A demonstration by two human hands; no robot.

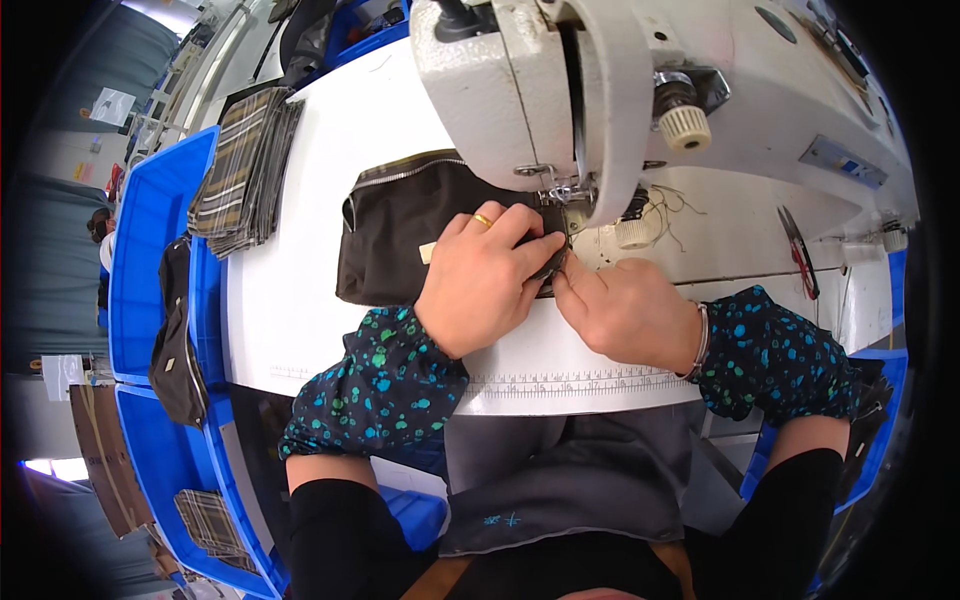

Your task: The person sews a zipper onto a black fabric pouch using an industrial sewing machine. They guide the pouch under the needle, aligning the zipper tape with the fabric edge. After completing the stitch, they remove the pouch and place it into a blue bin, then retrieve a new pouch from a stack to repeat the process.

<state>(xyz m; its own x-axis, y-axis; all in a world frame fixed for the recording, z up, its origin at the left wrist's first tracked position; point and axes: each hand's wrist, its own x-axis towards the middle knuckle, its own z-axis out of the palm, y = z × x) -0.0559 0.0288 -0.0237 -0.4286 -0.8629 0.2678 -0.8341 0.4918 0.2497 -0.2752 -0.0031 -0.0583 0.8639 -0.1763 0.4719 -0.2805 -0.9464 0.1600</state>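
Note:
A dark brown fabric piece with a metal zipper (400, 235) lies on the white sewing table (300, 310), its right end under the needle of a white sewing machine (590, 90). My left hand (485, 285), wearing a gold ring, presses down on the fabric and pinches its edge just in front of the presser foot (565, 195). My right hand (625, 310), with a bracelet at the wrist, pinches the same fabric edge from the right. Both forearms wear dark sleeve covers with green dots.
A stack of plaid fabric pieces (245, 170) sits at the table's back left. Blue plastic bins (150, 230) stand to the left, one with a dark bag (175, 340) draped over its wall. Red-handled snips (800, 255) lie right of the machine. A ruler strip runs along the table's front edge.

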